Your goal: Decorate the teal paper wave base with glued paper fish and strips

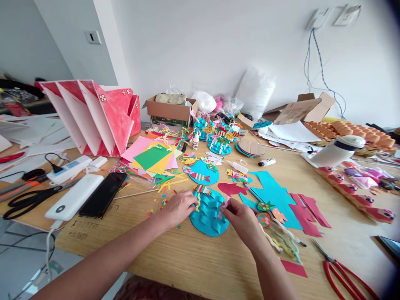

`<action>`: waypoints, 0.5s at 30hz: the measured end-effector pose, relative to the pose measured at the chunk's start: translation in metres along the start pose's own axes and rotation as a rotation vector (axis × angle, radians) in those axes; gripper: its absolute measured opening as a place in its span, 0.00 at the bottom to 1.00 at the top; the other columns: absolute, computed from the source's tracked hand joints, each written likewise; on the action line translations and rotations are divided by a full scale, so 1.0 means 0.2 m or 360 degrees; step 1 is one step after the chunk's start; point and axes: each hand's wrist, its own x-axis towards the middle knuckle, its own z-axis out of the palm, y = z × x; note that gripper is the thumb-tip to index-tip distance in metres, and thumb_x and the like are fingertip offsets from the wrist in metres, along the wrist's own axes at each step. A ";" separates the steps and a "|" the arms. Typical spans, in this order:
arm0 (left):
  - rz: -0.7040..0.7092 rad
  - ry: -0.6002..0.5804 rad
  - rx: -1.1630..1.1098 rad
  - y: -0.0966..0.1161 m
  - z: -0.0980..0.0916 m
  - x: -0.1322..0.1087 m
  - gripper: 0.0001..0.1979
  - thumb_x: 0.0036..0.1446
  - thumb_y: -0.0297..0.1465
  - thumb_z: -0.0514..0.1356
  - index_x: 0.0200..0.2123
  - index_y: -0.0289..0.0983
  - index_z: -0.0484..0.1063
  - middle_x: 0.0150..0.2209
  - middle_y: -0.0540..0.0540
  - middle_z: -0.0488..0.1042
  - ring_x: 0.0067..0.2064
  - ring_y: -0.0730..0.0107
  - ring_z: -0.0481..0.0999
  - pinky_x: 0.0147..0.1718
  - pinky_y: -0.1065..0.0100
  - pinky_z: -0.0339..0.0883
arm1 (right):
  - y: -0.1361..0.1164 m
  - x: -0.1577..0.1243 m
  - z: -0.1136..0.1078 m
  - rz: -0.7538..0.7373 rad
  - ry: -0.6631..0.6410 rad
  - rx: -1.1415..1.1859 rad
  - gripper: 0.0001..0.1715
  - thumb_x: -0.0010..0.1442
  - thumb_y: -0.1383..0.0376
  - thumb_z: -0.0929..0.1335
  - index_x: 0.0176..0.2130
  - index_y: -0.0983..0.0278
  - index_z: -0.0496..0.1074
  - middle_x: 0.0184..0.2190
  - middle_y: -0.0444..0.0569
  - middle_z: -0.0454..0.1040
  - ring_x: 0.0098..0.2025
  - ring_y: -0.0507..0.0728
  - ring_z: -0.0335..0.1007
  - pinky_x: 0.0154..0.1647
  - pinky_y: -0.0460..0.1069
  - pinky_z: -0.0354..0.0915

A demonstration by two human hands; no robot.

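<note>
One blue woven paper disc [208,212] lies on the wooden table [200,262] right in front of the person, between both hands. The left hand [178,207] rests at the disc's left edge, fingers curled against a yellow-green twisted strip [198,201] there; whether it pinches the strip I cannot tell. The right hand [240,216] pinches a small pale pink paper piece [225,203] over the disc's right side. Two pairs of scissors show: a black pair [29,200] far left, a red-handled pair [340,273] at lower right. One white power bank [75,196] lies just beside one black phone [103,193]. At the back, one open cardboard box [170,110] holds a tan bundle, and a second open carton [300,109] lies on its side.
</note>
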 end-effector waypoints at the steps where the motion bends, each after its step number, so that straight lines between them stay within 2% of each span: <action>1: 0.0015 0.0002 0.0002 0.00 0.01 0.00 0.05 0.52 0.24 0.56 0.31 0.36 0.71 0.32 0.48 0.70 0.37 0.69 0.68 0.35 0.71 0.60 | 0.00 0.00 0.00 0.0008 0.0015 -0.0018 0.09 0.51 0.61 0.61 0.25 0.62 0.64 0.21 0.43 0.73 0.23 0.51 0.65 0.22 0.44 0.56; 4: 0.0052 0.0022 -0.0018 0.01 0.04 0.01 0.04 0.52 0.24 0.57 0.30 0.36 0.71 0.31 0.48 0.69 0.37 0.69 0.68 0.35 0.71 0.60 | 0.02 0.02 -0.03 0.0051 0.0148 -0.0127 0.08 0.50 0.60 0.61 0.26 0.62 0.64 0.20 0.43 0.72 0.23 0.52 0.65 0.23 0.45 0.56; 8: 0.0012 0.0114 -0.0137 0.03 0.03 0.01 0.06 0.52 0.22 0.55 0.29 0.36 0.70 0.32 0.49 0.69 0.37 0.70 0.68 0.36 0.72 0.60 | 0.11 0.07 -0.16 0.0204 0.0287 -0.0206 0.08 0.48 0.59 0.62 0.26 0.62 0.65 0.20 0.43 0.71 0.22 0.53 0.65 0.22 0.46 0.57; 11: -0.0041 0.0155 -0.0191 0.04 0.02 0.01 0.07 0.52 0.21 0.53 0.28 0.36 0.69 0.31 0.49 0.70 0.36 0.71 0.68 0.35 0.72 0.60 | 0.17 0.12 -0.26 0.0367 0.0186 -0.0117 0.06 0.44 0.61 0.63 0.24 0.62 0.65 0.17 0.40 0.67 0.20 0.51 0.63 0.21 0.45 0.56; 15: -0.0097 0.0181 -0.0186 0.04 0.02 0.00 0.08 0.53 0.22 0.52 0.27 0.36 0.69 0.30 0.49 0.70 0.35 0.70 0.68 0.34 0.71 0.60 | 0.23 0.16 -0.37 0.0448 0.0085 -0.0026 0.07 0.41 0.62 0.63 0.24 0.63 0.66 0.15 0.38 0.65 0.19 0.50 0.63 0.21 0.44 0.57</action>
